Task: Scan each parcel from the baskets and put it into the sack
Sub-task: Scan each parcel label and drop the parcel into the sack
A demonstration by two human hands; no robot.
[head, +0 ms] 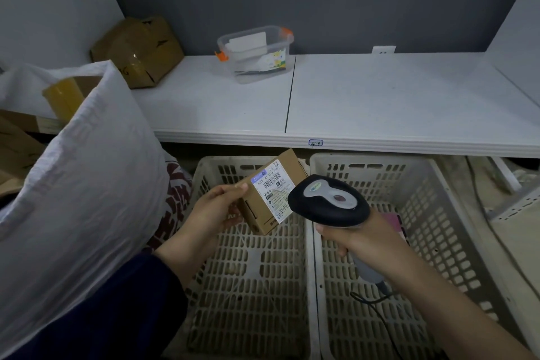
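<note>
My left hand (214, 209) grips a small brown cardboard parcel (257, 210) by its left side, holding it above the left white basket (251, 286). A white shipping label with a barcode faces up on the parcel. My right hand (368, 238) grips the handle of a black and grey barcode scanner (328, 202), whose head points at the label and covers its right edge. The right white basket (423, 213) lies under the scanner; a pink item (393, 221) shows in it behind my right hand. The white sack (73, 184) stands open at the left.
A white shelf (350, 102) runs above the baskets, bearing a clear plastic box with orange clips (255, 52) and a brown carton (140, 50). More cartons sit at the far left behind the sack. The scanner's cable (377, 310) trails into the right basket.
</note>
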